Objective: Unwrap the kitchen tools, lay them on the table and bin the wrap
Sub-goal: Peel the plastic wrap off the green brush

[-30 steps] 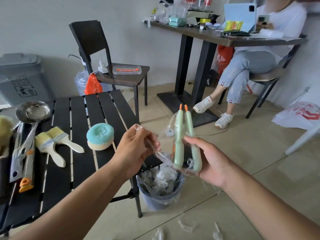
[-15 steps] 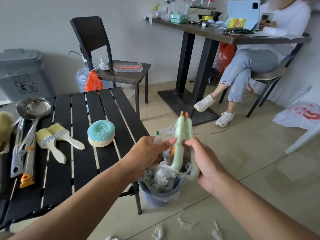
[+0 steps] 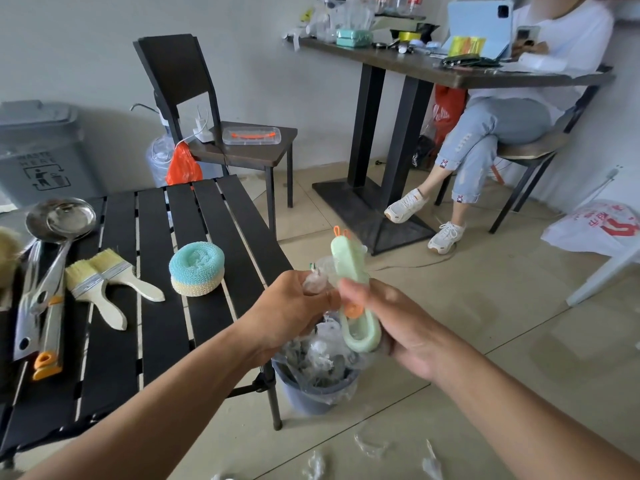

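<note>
My right hand (image 3: pixel 398 327) grips a pale green tool with orange loops (image 3: pixel 349 268), held upright above the small grey bin (image 3: pixel 311 393). My left hand (image 3: pixel 294 306) is closed around a bunch of clear plastic wrap (image 3: pixel 317 280) right beside the tool; the wrap still touches the green handles. The bin, lined with a clear bag, holds crumpled wrap. On the black slatted table (image 3: pixel 207 306) lie unwrapped tools: a blue and yellow scrubber (image 3: pixel 196 268), two paint brushes (image 3: pixel 104 285), a steel ladle (image 3: pixel 59 223) and an orange-handled tool (image 3: pixel 46 334).
Scraps of wrap (image 3: pixel 370 448) litter the floor near the bin. A black chair (image 3: pixel 214 133) with a clear box stands behind the table, a large grey waste bin (image 3: pixel 38 150) at far left. A seated person (image 3: pixel 485 133) is at a dark table at the right.
My hands have come together: the wrap, stretched out between them a second ago, is now bunched in my left hand against the green tool.
</note>
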The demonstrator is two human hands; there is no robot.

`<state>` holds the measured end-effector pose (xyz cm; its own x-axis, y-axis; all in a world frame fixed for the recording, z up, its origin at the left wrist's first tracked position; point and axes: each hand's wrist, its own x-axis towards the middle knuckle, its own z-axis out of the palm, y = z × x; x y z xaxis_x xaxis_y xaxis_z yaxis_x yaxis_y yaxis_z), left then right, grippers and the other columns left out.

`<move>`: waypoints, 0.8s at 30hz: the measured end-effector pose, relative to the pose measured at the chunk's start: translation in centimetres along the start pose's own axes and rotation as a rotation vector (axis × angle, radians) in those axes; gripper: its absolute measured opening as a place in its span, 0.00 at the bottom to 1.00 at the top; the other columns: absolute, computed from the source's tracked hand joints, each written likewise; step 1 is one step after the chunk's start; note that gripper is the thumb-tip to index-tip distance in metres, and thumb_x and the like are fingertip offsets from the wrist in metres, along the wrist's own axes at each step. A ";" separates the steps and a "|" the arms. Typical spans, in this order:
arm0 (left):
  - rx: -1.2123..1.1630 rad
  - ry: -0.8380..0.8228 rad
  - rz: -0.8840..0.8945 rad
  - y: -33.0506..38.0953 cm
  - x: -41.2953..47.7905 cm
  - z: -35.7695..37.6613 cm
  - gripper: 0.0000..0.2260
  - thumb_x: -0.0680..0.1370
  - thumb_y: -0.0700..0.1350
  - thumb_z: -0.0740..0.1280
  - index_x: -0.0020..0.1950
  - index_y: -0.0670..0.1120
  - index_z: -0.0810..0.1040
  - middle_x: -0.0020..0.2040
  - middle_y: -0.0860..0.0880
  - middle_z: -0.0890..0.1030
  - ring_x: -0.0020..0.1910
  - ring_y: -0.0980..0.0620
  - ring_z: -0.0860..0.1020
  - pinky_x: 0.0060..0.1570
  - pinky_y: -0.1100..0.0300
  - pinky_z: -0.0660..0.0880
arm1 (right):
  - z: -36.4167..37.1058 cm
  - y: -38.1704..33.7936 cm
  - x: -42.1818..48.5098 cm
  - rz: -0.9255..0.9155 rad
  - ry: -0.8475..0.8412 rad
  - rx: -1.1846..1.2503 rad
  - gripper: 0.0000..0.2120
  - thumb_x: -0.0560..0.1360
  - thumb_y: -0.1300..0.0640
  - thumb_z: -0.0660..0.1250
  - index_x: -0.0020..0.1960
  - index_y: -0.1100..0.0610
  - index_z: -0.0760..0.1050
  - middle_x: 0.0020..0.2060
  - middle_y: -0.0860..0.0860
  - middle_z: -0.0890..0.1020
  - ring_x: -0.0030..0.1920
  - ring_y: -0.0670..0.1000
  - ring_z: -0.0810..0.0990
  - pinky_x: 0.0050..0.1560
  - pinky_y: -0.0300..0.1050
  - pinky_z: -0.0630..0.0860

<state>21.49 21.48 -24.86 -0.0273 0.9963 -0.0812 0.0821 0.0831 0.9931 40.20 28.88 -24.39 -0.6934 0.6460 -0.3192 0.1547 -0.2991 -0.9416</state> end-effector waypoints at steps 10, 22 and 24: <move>-0.020 0.249 0.028 1.0 -0.1 -1.0 0.24 0.79 0.65 0.71 0.31 0.51 0.72 0.28 0.50 0.65 0.26 0.50 0.60 0.27 0.59 0.62 | 0.6 0.2 -0.3 -0.009 0.077 0.072 0.32 0.67 0.47 0.81 0.65 0.59 0.77 0.53 0.60 0.85 0.48 0.60 0.84 0.48 0.58 0.84; 0.517 0.527 0.044 2.4 0.9 -6.3 0.26 0.81 0.62 0.69 0.31 0.49 0.65 0.26 0.54 0.66 0.25 0.53 0.63 0.31 0.57 0.63 | -2.2 -1.5 -1.0 -0.078 0.030 0.303 0.26 0.73 0.51 0.75 0.68 0.63 0.80 0.53 0.60 0.86 0.51 0.61 0.89 0.44 0.58 0.86; 0.513 0.438 0.077 2.2 0.7 -6.6 0.24 0.82 0.62 0.69 0.35 0.47 0.69 0.28 0.55 0.67 0.27 0.54 0.64 0.32 0.56 0.64 | -2.6 -1.3 -1.1 -0.076 -0.012 0.312 0.23 0.74 0.52 0.75 0.67 0.58 0.83 0.57 0.61 0.85 0.60 0.66 0.86 0.52 0.63 0.86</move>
<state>15.03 22.25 -22.19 -0.3947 0.9086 0.1368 0.5596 0.1197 0.8201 42.57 30.37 -23.10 -0.7034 0.6669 -0.2458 -0.1200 -0.4523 -0.8838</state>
